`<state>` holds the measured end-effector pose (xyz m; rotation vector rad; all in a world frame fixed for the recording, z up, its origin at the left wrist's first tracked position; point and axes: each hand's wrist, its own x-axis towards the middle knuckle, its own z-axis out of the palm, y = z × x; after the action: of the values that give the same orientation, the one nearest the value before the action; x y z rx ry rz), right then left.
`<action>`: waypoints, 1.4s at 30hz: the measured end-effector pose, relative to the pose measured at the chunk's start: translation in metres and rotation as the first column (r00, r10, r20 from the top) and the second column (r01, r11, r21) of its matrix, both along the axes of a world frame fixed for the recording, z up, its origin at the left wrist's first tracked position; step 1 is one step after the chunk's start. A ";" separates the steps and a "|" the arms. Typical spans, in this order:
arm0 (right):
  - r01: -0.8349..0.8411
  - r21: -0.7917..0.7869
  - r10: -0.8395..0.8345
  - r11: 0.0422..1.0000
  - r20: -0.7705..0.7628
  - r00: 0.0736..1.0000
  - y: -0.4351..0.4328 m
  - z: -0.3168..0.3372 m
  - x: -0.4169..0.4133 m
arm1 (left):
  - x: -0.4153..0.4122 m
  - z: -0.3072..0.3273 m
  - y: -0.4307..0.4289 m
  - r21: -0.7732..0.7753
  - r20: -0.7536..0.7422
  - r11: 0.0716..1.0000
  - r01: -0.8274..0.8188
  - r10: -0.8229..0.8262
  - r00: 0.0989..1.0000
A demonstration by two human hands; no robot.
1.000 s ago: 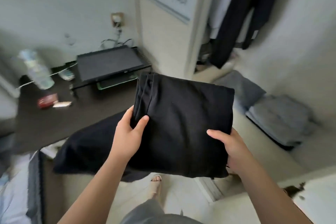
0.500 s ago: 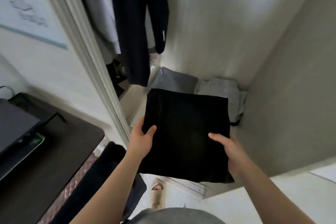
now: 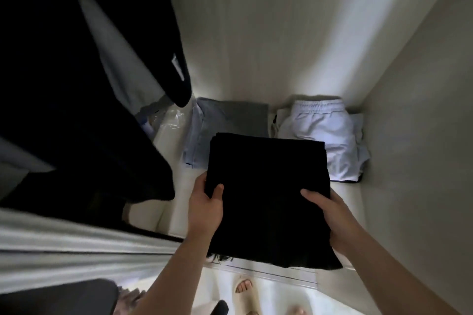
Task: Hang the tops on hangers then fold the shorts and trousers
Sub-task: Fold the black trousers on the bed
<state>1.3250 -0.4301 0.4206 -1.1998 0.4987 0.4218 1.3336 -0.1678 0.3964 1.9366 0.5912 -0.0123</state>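
Note:
A folded black garment (image 3: 268, 194) is held flat over the wardrobe floor. My left hand (image 3: 206, 208) grips its left edge, thumb on top. My right hand (image 3: 330, 215) grips its right edge, thumb on top and fingers hidden under the cloth. Behind it on the wardrobe floor lie folded grey trousers (image 3: 227, 120) at the left and folded pale shorts with an elastic waistband (image 3: 325, 133) at the right. Dark tops (image 3: 64, 84) and a pale top (image 3: 122, 64) hang at the upper left.
The wardrobe's back wall (image 3: 281, 33) and right side wall (image 3: 422, 135) close in the space. A bare strip of wardrobe floor (image 3: 179, 186) lies left of the garment. The door track (image 3: 268, 273) runs along the front. My sandalled foot (image 3: 244, 289) stands below it.
The view has swung from the desk into the wardrobe. Both hands have carried the folded black garment forward and lower, over the wardrobe floor in front of the folded grey and pale items.

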 end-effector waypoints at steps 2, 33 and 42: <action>-0.002 0.025 0.002 1.000 0.008 1.000 0.005 -0.012 0.029 | 0.027 -0.012 0.004 0.064 -0.014 0.998 0.002 -0.001 1.000; -0.183 -0.325 0.220 0.928 0.080 0.972 0.077 -0.157 0.234 | 0.195 -0.120 0.027 0.746 -0.001 0.658 0.098 -0.146 0.989; -0.238 -0.528 0.409 0.815 0.233 0.882 0.097 -0.151 0.227 | 0.133 -0.140 -0.008 0.588 -0.053 0.796 0.143 -0.139 0.989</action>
<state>1.5524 -0.3331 0.2701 -1.8284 0.0858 0.3816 1.4662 -0.1757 0.2559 2.5924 0.4844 0.0812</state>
